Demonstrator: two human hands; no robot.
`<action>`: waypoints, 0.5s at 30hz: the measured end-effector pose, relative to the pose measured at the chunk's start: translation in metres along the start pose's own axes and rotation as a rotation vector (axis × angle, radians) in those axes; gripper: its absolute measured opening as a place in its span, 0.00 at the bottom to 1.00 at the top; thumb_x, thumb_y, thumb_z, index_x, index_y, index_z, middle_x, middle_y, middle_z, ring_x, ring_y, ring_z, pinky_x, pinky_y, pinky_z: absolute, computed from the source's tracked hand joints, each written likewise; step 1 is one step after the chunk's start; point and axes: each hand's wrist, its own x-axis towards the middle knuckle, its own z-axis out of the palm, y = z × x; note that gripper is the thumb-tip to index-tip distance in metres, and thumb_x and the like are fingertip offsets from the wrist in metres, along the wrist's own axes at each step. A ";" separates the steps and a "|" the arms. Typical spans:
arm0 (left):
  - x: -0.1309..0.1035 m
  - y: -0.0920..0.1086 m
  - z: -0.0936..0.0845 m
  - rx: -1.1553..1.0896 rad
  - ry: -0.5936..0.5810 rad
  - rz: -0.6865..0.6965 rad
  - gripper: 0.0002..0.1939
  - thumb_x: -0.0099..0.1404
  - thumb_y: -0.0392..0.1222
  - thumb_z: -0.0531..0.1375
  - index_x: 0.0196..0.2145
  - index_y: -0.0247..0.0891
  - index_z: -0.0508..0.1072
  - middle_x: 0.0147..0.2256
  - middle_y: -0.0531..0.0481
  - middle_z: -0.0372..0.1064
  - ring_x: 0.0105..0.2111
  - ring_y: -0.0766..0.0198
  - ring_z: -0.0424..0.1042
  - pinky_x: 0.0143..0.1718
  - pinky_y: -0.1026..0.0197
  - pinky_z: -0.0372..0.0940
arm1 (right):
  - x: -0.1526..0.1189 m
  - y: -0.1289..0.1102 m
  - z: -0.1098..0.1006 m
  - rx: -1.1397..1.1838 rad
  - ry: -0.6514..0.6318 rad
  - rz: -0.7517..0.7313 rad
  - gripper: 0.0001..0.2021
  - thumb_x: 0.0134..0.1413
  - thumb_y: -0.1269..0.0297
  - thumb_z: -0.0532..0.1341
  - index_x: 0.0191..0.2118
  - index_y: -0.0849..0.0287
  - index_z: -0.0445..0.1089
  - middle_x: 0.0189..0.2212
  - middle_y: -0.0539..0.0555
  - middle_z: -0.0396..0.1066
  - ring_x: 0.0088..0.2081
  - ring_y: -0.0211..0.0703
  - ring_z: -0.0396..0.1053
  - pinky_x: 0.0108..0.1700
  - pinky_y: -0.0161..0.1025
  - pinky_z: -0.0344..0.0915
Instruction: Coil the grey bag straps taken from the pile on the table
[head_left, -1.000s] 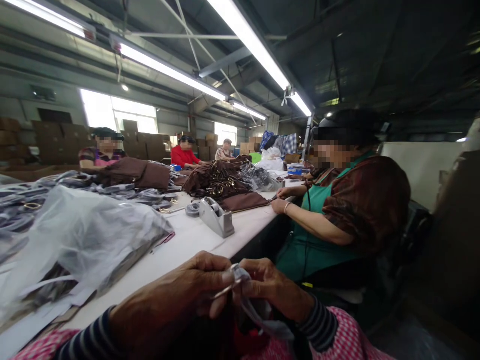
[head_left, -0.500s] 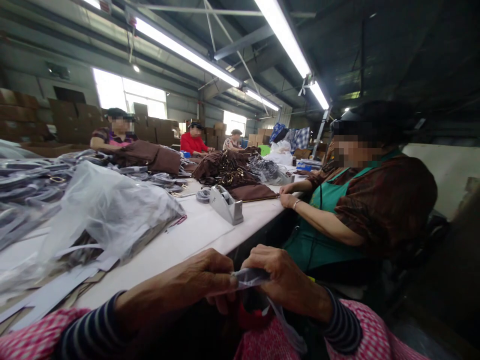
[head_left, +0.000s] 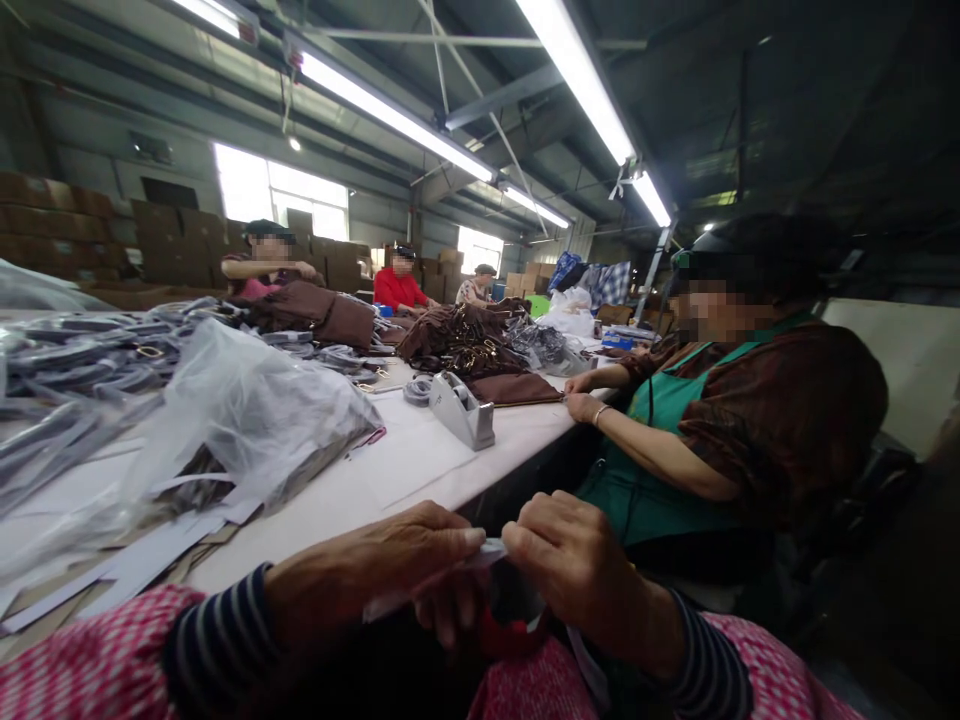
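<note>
Close to my body, just off the table's edge, both hands hold a pale, translucent plastic strip (head_left: 491,549). My left hand (head_left: 390,562) pinches it, thumb on top and fingers curled beneath. My right hand (head_left: 574,560) is closed round the other end. Only a short piece of the strip shows in the gap between my hands; my fingers cover the rest. A pale tail of it hangs below my right hand. Under my hands is something red (head_left: 511,632) in shadow, its kind unclear.
On the white table (head_left: 420,460) stand a grey tape dispenser (head_left: 461,410), a plastic bag (head_left: 255,400), plastic-wrapped straps (head_left: 75,350), brown fabric bags (head_left: 315,312) and card strips (head_left: 150,560). A co-worker in a green apron (head_left: 660,450) sits close on the right, hands on brown fabric. Others sit farther back.
The view has swung slightly left. My hands have drawn a little apart, and the strip between them now looks whiter. A co-worker at the back left has raised an arm.
</note>
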 end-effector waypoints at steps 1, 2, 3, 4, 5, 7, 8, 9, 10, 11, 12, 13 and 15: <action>0.004 -0.004 0.001 -0.100 0.003 -0.003 0.24 0.68 0.62 0.60 0.36 0.34 0.77 0.29 0.45 0.78 0.24 0.64 0.74 0.28 0.65 0.66 | 0.001 0.000 -0.002 -0.061 0.035 -0.060 0.14 0.72 0.74 0.51 0.38 0.65 0.73 0.27 0.54 0.69 0.29 0.44 0.62 0.33 0.43 0.53; 0.009 -0.009 0.003 -0.180 0.014 -0.005 0.22 0.66 0.60 0.63 0.34 0.34 0.77 0.27 0.47 0.76 0.21 0.67 0.72 0.24 0.67 0.64 | 0.002 0.000 -0.002 -0.095 0.057 -0.102 0.12 0.71 0.75 0.52 0.40 0.66 0.73 0.28 0.54 0.70 0.30 0.44 0.63 0.34 0.43 0.53; 0.013 -0.012 0.005 -0.241 0.031 -0.002 0.21 0.65 0.58 0.65 0.33 0.34 0.76 0.24 0.48 0.75 0.18 0.69 0.69 0.22 0.69 0.61 | 0.002 0.002 -0.002 -0.104 0.067 -0.116 0.11 0.71 0.76 0.52 0.42 0.66 0.73 0.29 0.55 0.71 0.31 0.44 0.64 0.34 0.43 0.54; 0.017 -0.015 0.007 -0.282 0.053 0.012 0.20 0.65 0.57 0.66 0.32 0.34 0.76 0.23 0.49 0.74 0.17 0.70 0.67 0.20 0.70 0.58 | 0.001 0.003 -0.001 -0.093 0.067 -0.099 0.10 0.71 0.75 0.53 0.44 0.66 0.72 0.30 0.55 0.72 0.31 0.45 0.65 0.34 0.43 0.55; 0.019 -0.017 0.010 -0.310 0.080 0.032 0.20 0.65 0.56 0.66 0.32 0.33 0.76 0.23 0.48 0.75 0.17 0.71 0.67 0.20 0.71 0.57 | -0.001 0.005 0.002 -0.067 0.059 -0.052 0.09 0.72 0.74 0.54 0.45 0.66 0.72 0.31 0.55 0.73 0.32 0.45 0.66 0.35 0.43 0.56; 0.022 -0.019 0.015 -0.347 0.116 0.060 0.19 0.65 0.54 0.67 0.31 0.33 0.75 0.24 0.46 0.76 0.18 0.71 0.68 0.20 0.71 0.57 | -0.006 0.009 0.009 0.011 0.022 0.079 0.09 0.73 0.69 0.55 0.47 0.64 0.72 0.33 0.55 0.74 0.34 0.45 0.68 0.36 0.42 0.58; 0.023 -0.019 0.017 -0.360 0.130 0.063 0.18 0.64 0.54 0.67 0.31 0.33 0.75 0.25 0.46 0.76 0.18 0.70 0.69 0.20 0.71 0.57 | -0.008 0.010 0.013 0.055 -0.002 0.138 0.09 0.74 0.66 0.55 0.48 0.63 0.72 0.34 0.55 0.74 0.34 0.45 0.69 0.36 0.41 0.59; 0.024 -0.020 0.018 -0.374 0.141 0.063 0.18 0.64 0.53 0.67 0.31 0.33 0.75 0.24 0.46 0.76 0.18 0.70 0.68 0.19 0.71 0.56 | -0.011 0.011 0.016 0.099 -0.027 0.183 0.10 0.74 0.65 0.54 0.48 0.62 0.72 0.34 0.54 0.74 0.35 0.46 0.69 0.37 0.41 0.60; 0.024 -0.020 0.020 -0.389 0.151 0.065 0.17 0.64 0.53 0.67 0.31 0.33 0.76 0.24 0.45 0.76 0.17 0.71 0.67 0.18 0.71 0.54 | -0.012 0.013 0.018 0.141 -0.048 0.214 0.10 0.74 0.64 0.54 0.47 0.61 0.72 0.34 0.54 0.75 0.35 0.46 0.69 0.37 0.41 0.60; 0.025 -0.020 0.020 -0.402 0.161 0.070 0.17 0.64 0.52 0.67 0.31 0.33 0.76 0.23 0.46 0.75 0.16 0.71 0.65 0.17 0.71 0.52 | -0.013 0.014 0.019 0.177 -0.062 0.238 0.10 0.74 0.64 0.54 0.46 0.60 0.72 0.33 0.54 0.75 0.35 0.46 0.68 0.38 0.41 0.61; 0.026 -0.020 0.021 -0.411 0.170 0.080 0.17 0.63 0.52 0.67 0.32 0.33 0.77 0.22 0.46 0.74 0.15 0.72 0.63 0.16 0.70 0.49 | -0.013 0.015 0.019 0.204 -0.063 0.254 0.10 0.74 0.65 0.54 0.45 0.60 0.72 0.33 0.53 0.75 0.35 0.46 0.68 0.39 0.41 0.61; 0.027 -0.018 0.022 -0.414 0.183 0.092 0.16 0.62 0.52 0.67 0.32 0.33 0.77 0.21 0.47 0.73 0.14 0.73 0.60 0.16 0.70 0.48 | -0.011 0.016 0.017 0.218 -0.051 0.263 0.10 0.74 0.66 0.54 0.44 0.60 0.73 0.32 0.54 0.74 0.35 0.47 0.67 0.39 0.41 0.61; 0.030 -0.011 0.023 -0.407 0.226 0.112 0.15 0.61 0.51 0.67 0.31 0.33 0.77 0.19 0.50 0.70 0.14 0.73 0.56 0.15 0.69 0.44 | -0.003 0.022 0.010 0.190 0.010 0.248 0.10 0.73 0.68 0.53 0.44 0.61 0.73 0.32 0.55 0.74 0.36 0.48 0.66 0.40 0.42 0.60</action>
